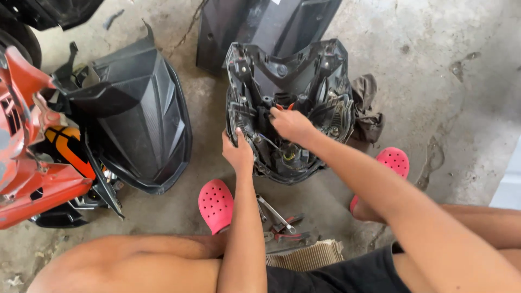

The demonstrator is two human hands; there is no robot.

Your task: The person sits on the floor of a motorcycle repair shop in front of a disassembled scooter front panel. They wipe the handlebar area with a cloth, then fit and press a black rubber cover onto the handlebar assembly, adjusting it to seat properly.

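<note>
Concrete floor (434, 65), stained and cracked, supports the black headlight housing (287, 103), whose left rim the left hand (237, 153) grips while the right hand (290, 123) pinches inside wiring.

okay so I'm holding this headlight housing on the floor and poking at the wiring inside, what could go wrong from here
The left hand steadies only one edge of the black headlight housing, so it might tip or slide on the concrete while the right hand works among the wires, possibly straining a connector. The pliers lie between your feet, next to the pink clog, so shifting your foot could land on them.
</note>
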